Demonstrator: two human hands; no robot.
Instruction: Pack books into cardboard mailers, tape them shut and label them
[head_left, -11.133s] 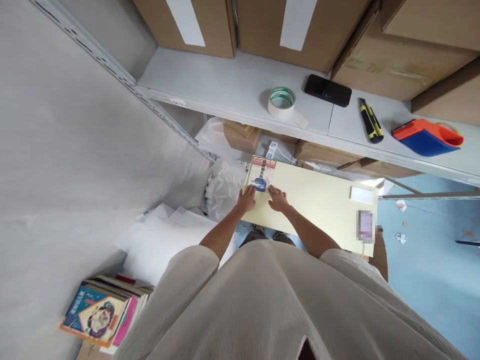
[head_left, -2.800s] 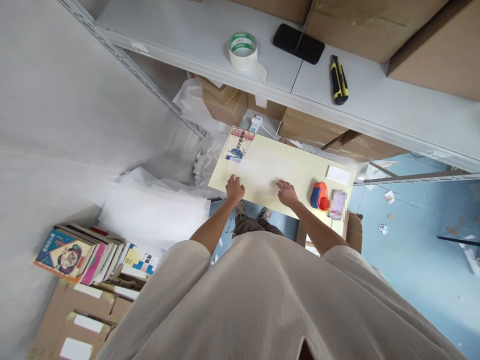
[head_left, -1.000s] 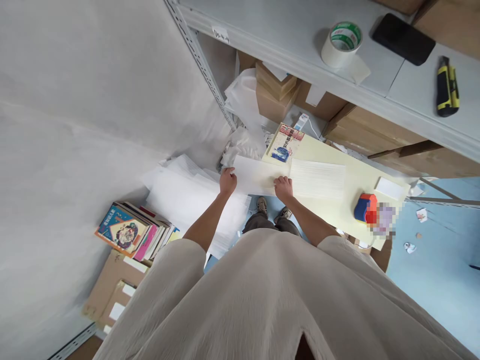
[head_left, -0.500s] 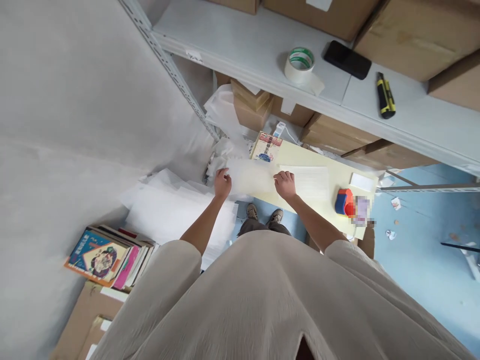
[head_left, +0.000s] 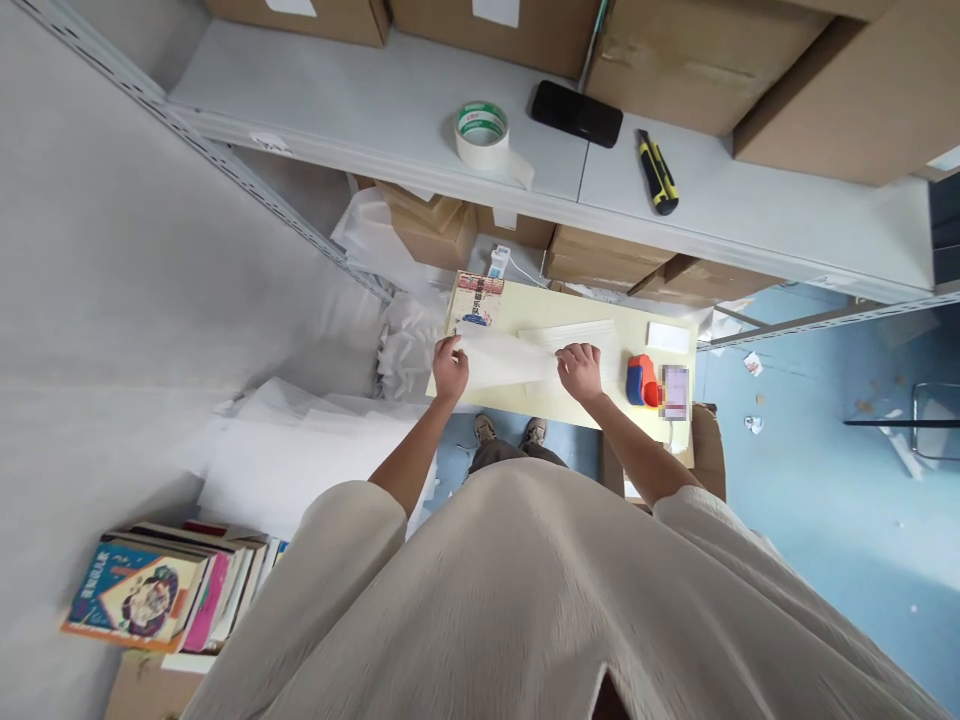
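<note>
A thin, see-through white sheet stretches between my hands above the pale yellow table. My left hand pinches its left edge, fingers closed. At the opposite edge my right hand is closed on it too. Part of the sheet overlaps a ribbed white sheet lying on the tabletop. Just beyond my left hand, a book with a printed cover lies at the table's far left corner.
A red and blue object and a white box occupy the table's right side. Overhead, the grey shelf carries a tape roll, black phone and utility knife. White sheets pile up leftward, near stacked books.
My view has shifted to the right. Both hands have carried the see-through sheet rightward over the table, and it now overlaps the ribbed sheet.
</note>
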